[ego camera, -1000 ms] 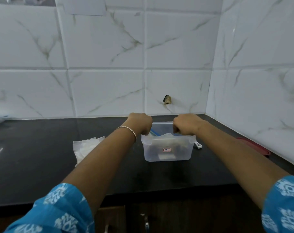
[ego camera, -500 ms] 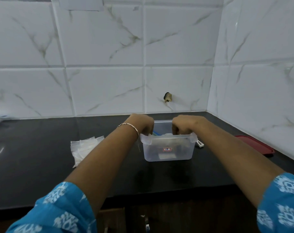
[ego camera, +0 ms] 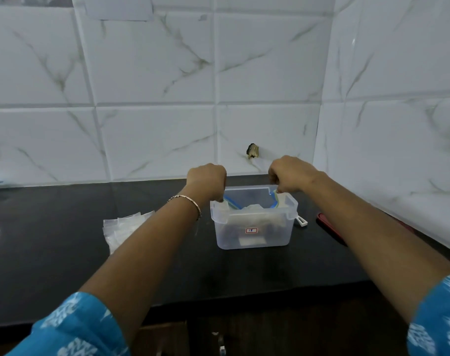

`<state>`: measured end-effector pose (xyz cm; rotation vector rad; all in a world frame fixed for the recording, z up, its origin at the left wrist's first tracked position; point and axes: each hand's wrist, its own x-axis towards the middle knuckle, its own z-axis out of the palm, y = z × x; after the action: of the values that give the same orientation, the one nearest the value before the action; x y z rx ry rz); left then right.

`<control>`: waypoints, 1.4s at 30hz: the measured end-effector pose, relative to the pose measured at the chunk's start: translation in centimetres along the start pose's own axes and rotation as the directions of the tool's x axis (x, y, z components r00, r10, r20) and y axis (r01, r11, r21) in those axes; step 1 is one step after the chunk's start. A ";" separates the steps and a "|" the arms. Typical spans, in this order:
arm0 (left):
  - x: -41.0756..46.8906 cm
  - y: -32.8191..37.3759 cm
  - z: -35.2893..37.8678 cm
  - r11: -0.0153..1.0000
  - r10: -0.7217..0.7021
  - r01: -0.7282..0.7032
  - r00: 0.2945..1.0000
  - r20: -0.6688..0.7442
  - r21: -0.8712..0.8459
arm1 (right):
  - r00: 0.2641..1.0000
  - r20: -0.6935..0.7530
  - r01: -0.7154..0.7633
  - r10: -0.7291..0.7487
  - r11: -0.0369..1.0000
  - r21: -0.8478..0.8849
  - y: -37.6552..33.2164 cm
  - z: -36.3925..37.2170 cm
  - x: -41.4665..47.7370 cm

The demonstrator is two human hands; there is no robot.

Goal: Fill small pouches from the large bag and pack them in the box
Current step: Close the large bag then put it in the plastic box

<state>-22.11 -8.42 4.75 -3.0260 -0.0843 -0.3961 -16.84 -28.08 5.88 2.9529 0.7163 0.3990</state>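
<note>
**Plastic box on the counter, zip bag gripped at both ends**

Both forearms reach straight out over a black countertop (ego camera: 64, 253) with the knuckles up and the wrists bent slightly down. The left hand (ego camera: 207, 182) is at the left end of the box (ego camera: 254, 238) and the right hand (ego camera: 289, 176) is above its right end. A thin metal bracelet (ego camera: 188, 201) circles the left wrist, and blue sleeves (ego camera: 72, 327) with a white print cover the upper arms.

The box is a translucent, rounded rectangular tub with a lipped rim and a small red-edged label on its near wall. It stands near the counter's back corner. The large bag (ego camera: 252, 208) sits inside it, made of clear, crumpled film with a blue zip strip that curves down from each hand. What it holds cannot be made out.

The fingers of each hand are curled tightly together. The left pinches the bag's top edge at the box's left rim, and the right pinches the opposite edge just above the right rim. The fingertips are hidden beneath the knuckles.

A loose pile of small pouches (ego camera: 121, 227), flat and clear, lies left of the box, partly behind the left forearm. A white plastic clip (ego camera: 301, 222) lies just beside the box's right wall, and a red lid (ego camera: 329, 227) lies further right by the marble-patterned tiles (ego camera: 154, 73).
</note>
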 end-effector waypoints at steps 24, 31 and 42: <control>-0.3 4.0 0.7 0.825 0.165 -0.149 0.986 0.020 0.545 | 0.934 0.357 0.105 -0.020 0.970 -0.218 -4.1 2.0 0.0; 0.6 5.1 1.1 0.824 0.137 -0.150 0.988 0.065 0.547 | 0.892 0.452 0.069 0.002 0.988 -0.140 -4.2 1.7 0.1; 1.7 5.8 1.3 0.881 0.061 -0.118 0.989 0.137 0.459 | 0.836 0.549 0.044 0.006 0.996 -0.077 -4.0 0.8 -0.2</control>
<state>-19.80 -13.97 3.44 -2.5592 -0.0387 -0.1557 -18.52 -24.65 4.48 2.7481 0.6234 -0.4080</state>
